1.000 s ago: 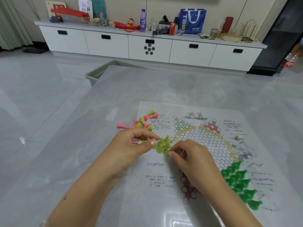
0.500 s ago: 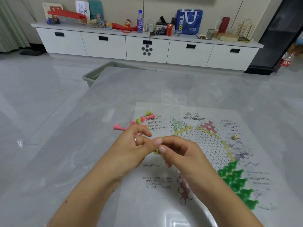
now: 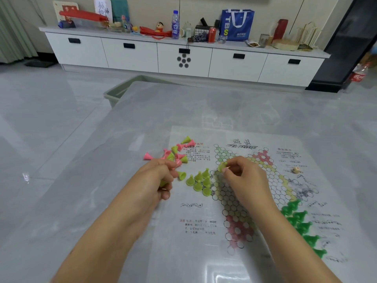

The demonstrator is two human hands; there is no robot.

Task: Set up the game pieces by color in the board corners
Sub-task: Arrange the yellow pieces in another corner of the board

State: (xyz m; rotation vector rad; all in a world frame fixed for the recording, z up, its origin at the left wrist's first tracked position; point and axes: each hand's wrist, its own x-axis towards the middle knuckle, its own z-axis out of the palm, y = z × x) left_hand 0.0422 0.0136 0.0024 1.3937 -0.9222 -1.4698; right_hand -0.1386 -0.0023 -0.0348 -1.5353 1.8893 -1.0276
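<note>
Left hand (image 3: pixel 161 178): forearm extended from the near left edge over the grey table (image 3: pixel 85 180); fingers curled inward into a loose fist, in which yellow-green pieces are partly seen, clasped against the palm. A single tipped yellow-green piece (image 3: pixel 181 175) is seen just right of the fingertips; contact cannot be told.

Right hand (image 3: pixel 242 176): forearm extended from the near right across the game board sheet (image 3: pixel 204 252); thumb and forefinger pressed together on one yellow-green piece held at the fingertips (image 3: pixel 222 166), above the left part of the hexagon grid.

Standing yellow-green pieces (image 3: pixel 201 182): grouped upright at the left corner of the grid, between the two hands.

Loose pile of pink and yellow-green pieces (image 3: pixel 175 154): lying tipped on the table and sheet edge, far left of the board, just beyond the left hand.

Dark green pieces (image 3: pixel 299 223): ranged along the near right corner of the grid.

Small die (image 3: pixel 296 170): lying on the sheet, right of the grid.
</note>
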